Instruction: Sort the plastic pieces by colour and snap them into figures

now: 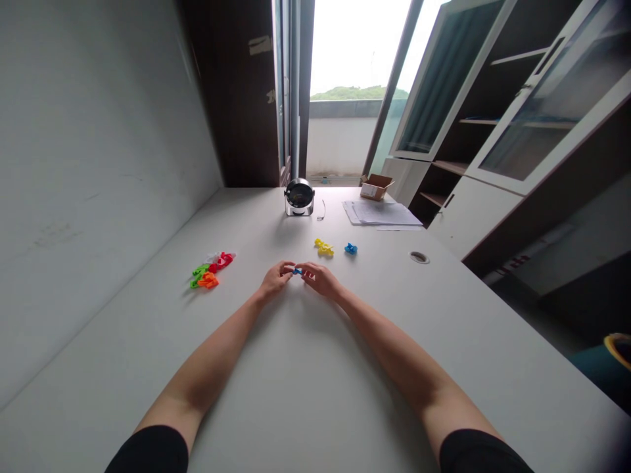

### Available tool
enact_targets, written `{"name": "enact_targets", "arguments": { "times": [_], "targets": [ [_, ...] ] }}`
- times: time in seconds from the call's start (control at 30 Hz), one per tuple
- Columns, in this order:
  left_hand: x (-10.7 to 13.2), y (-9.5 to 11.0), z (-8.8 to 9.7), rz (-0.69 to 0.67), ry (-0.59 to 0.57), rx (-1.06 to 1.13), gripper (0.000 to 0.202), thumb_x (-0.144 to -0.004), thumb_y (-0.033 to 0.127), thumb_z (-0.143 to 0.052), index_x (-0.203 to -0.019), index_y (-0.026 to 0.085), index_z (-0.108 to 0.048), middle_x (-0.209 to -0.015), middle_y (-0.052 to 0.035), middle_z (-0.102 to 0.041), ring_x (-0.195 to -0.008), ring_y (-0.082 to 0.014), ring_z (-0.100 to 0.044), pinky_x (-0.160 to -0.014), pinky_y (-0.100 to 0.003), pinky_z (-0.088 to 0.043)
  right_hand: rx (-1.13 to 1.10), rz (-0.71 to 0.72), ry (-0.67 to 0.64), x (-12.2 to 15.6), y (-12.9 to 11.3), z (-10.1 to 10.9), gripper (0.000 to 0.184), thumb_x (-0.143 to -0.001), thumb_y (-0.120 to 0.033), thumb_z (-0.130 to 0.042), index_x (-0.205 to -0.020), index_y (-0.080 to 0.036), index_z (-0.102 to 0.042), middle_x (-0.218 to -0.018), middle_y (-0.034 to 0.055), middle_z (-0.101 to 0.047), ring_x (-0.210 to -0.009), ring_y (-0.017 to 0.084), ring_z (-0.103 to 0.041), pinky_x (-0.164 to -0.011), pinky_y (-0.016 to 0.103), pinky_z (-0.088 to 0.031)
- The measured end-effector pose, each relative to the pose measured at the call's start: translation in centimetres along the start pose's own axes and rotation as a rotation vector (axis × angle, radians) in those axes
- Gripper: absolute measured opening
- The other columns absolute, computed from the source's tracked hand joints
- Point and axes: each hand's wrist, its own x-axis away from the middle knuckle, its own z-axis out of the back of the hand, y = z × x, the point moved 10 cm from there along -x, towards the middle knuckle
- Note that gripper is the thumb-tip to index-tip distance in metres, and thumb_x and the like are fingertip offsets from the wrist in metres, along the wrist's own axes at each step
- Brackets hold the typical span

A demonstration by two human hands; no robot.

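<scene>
Our left hand and right hand pinch a small blue piece between them over the surface, probably steadying it from both sides. Yellow pieces lie just beyond, seemingly for easy reach.

One round black device stands on one table. To the device's right are one cardboard box, one thin wire-like thing and several sheets of paper, too overlapped to count. Nearer the person than the device are two hands, one left hand and one right hand, plus one small blue piece. Nearer and right of the device: one yellow cluster, one blue cluster, one table grommet. Nearer and left of it: four coloured clusters, one green, one orange, one red, one whitish. Pieces per cluster are too small to count.
</scene>
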Motion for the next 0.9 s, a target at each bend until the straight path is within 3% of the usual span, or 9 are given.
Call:
{"name": "enact_targets", "arguments": {
  "times": [0.17,0.4,0.9],
  "targets": [
    [-0.08,-0.18,-0.18,-0.002,-0.006,0.012,0.035,-0.085,0.027,-0.061,-0.119,0.019,-0.059,-0.102,-0.0076,-0.073,-0.094,-0.018,-0.068,-0.088,-0.032,-0.051,-0.001,0.01,-0.005,0.06,-0.32,-0.01,0.036,-0.09,-0.018,-0.055,-0.124,-0.026,-0.063,-0.098,0.0031,-0.067,-0.071,0.013,-0.059,-0.073,0.025,-0.048],
    [-0.14,-0.35,0.55,-0.012,0.055,-0.041,0.03,-0.084,0.029,-0.065,-0.112,0.019,-0.062,-0.105,-0.0084,-0.07,-0.09,-0.0173,-0.067,-0.083,-0.03,-0.052,-0.022,-0.019,-0.005,0.06,0.15,-0.47,0.033,-0.088,-0.017,-0.057,-0.12,-0.024,-0.062,-0.081,-0.0011,-0.066,-0.066,0.012,-0.056,-0.07,0.022,-0.045],
    [-0.14,0.03,0.59,-0.013,0.046,-0.021,0.031,-0.084,0.038,-0.065,-0.107,0.018,-0.064,-0.094,-0.0067,-0.072,-0.086,-0.0176,-0.067,-0.081,-0.03,-0.051,0.002,0.001,-0.013,0.13,-0.27,-0.43,0.035,-0.086,-0.017,-0.057,-0.121,-0.021,-0.062,-0.085,0.0012,-0.066,-0.068,0.012,-0.055,-0.07,0.022,-0.043]
  ]
}}
